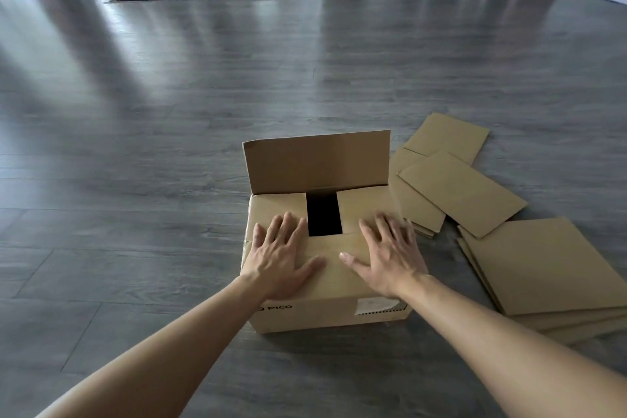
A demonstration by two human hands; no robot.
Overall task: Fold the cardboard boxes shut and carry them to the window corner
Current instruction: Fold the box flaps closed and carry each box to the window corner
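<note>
While both hands lie flat on its top, the cardboard box [325, 268] sits on the grey floor [169, 146] directly ahead of the person, its long axis running left to right across the view. The left hand [280, 256] presses with spread, straight fingers on the near flap and the left side flap; the right hand [386, 258] does the same on the right, thumbs pointing toward each other. Neither hand grasps anything; they only press down. Three flaps look folded in, leaving a dark gap [324, 214] between the two side flaps

The far flap [317, 163] stands upright, hinged along the box's far long edge, just beyond the fingertips of both hands. That is the relation the next move seems to turn on: the flap lies straight ahead of the hands, parallel to the box's long axis, and both hands look about equally near it, so either could reach forward and pull it down over the gap while the other holds the folded flaps flat. If both hands lift at once, the pressed flaps may spring up

Just to the right of the box, flat cardboard sheets [475, 193] lie scattered and stacked on the floor. No window corner can be picked out for certain
</note>
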